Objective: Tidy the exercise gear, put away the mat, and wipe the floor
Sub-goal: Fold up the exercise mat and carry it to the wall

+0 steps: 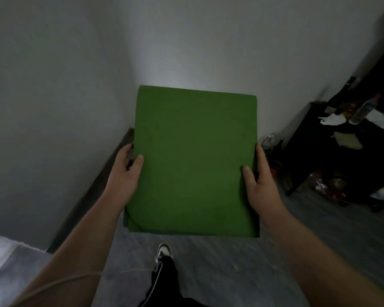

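A green mat (194, 160), folded into a thick flat rectangle, is held up in front of me above the floor. My left hand (124, 173) grips its left edge, thumb on top and fingers underneath. Its right edge is gripped the same way by my right hand (259, 185). The mat faces the corner where two white walls meet and hides the floor at that corner.
A black table (333, 156) at the right carries bottles, papers and cloth, with clutter beneath it. A clear bottle (268, 141) stands on the floor by the wall. Grey floor (231, 262) lies below, with my shoe (163, 251) on it. A white cable (75, 278) crosses at lower left.
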Motion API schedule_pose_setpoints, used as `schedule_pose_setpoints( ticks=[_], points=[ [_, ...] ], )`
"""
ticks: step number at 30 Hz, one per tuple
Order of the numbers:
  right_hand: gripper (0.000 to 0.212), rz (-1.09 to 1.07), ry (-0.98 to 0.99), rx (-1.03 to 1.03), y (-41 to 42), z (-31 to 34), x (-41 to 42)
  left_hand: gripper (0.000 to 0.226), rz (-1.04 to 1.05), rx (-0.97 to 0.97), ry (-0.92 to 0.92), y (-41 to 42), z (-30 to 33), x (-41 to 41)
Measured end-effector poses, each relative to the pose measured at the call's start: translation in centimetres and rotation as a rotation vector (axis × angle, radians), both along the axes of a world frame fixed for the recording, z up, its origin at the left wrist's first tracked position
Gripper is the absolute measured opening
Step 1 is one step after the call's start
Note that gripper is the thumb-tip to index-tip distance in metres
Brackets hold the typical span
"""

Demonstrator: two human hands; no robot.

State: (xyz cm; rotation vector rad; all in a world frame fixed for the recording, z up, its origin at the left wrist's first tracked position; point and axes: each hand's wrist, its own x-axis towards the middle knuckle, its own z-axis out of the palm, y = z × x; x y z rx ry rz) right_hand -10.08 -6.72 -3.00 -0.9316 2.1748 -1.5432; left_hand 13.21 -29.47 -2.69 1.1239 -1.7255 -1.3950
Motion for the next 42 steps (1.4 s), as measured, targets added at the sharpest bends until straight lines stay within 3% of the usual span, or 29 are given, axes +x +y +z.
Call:
schedule_pose_setpoints(
  ticks=[7,12,19,29,35,42],
  points=[
    [0.067,-0.138,0.02,0.082,-13.5,-1.5,-8.7,0.06,-0.143,-0.067,-0.065,-16.5,-2.3,-11.7],
    [0.067,-0.215,-0.018,0.08,-20.6,-1.6,-15.3,0.042,-0.215,-0.064,-0.123,-24.6,-2.1,-20.8],
    [0.068,-0.274,-0.06,0.145,-26.6,-5.1,-27.6,0.043,-0.253,-0.037,-0.202,-31.0,-5.3,-35.1],
    [0.07,-0.193,-0.138,0.328,-35.7,-17.0,-52.2,0.055,-0.143,0.092,-0.356,-36.9,-15.2,-58.4],
    [0.071,-0.173,-0.121,0.427,-41.8,-29.7,-64.1,0.05,-0.113,0.169,-0.393,-42.2,-28.4,-69.2],
    [0.072,-0.194,-0.09,0.481,-46.9,-56.3,-71.8,0.051,-0.146,0.166,-0.44,-47.7,-53.6,-76.2]
  ],
)
